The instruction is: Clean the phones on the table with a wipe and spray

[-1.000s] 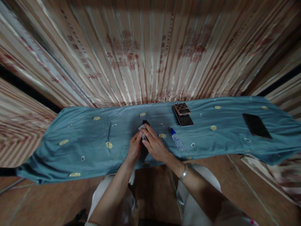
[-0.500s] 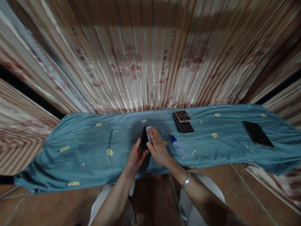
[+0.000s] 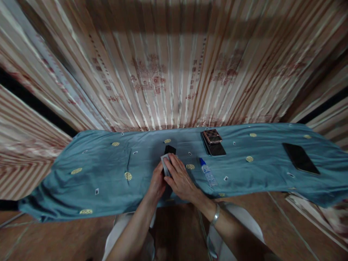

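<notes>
My left hand is wrapped round a black phone and holds it tilted just above the blue cloth. Only the phone's far end shows past my fingers; the rest is covered. With my right hand I press a folded pale grey cloth against the phone, fingers laid over it. To the right of my hands lies a clear bottle with a blue cap.
A blue patterned cloth covers the long table. Behind the bottle, phones lie stacked, a checkered one on top. Another dark phone rests at the right. Striped curtains hang behind the table.
My right hand has slid the grey cloth from the phone's far right side toward me and to the left. The phone's face is now mostly covered.
</notes>
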`<action>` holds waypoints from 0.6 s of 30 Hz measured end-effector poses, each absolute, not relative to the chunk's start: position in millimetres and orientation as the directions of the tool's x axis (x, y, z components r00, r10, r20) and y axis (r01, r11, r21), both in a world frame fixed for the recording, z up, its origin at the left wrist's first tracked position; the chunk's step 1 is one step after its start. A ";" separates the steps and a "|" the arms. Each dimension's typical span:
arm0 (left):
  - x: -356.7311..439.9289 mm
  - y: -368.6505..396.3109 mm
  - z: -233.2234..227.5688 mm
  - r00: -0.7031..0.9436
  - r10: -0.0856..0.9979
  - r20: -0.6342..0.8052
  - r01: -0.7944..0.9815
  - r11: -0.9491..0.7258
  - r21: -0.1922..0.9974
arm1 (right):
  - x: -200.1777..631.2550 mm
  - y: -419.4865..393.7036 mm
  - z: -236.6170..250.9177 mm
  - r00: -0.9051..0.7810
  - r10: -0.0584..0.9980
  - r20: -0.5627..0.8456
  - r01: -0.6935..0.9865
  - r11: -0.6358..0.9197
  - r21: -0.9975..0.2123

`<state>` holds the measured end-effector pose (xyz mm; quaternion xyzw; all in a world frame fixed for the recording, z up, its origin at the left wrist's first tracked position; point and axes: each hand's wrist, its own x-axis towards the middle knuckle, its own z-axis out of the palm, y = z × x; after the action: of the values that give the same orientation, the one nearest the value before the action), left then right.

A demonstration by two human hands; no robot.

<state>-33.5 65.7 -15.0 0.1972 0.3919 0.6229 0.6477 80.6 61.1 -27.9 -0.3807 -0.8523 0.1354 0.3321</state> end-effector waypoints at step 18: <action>-36.8 61.8 -9.8 -0.037 0.977 -0.209 -0.466 0.169 0.869 | 108.7 93.8 -13.1 -0.153 0.940 0.306 0.378 0.341 -0.861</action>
<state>-36.8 61.8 -9.8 0.2939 0.4348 0.5739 0.6287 108.7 93.8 -13.1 -0.4778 -0.6894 0.3178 0.4421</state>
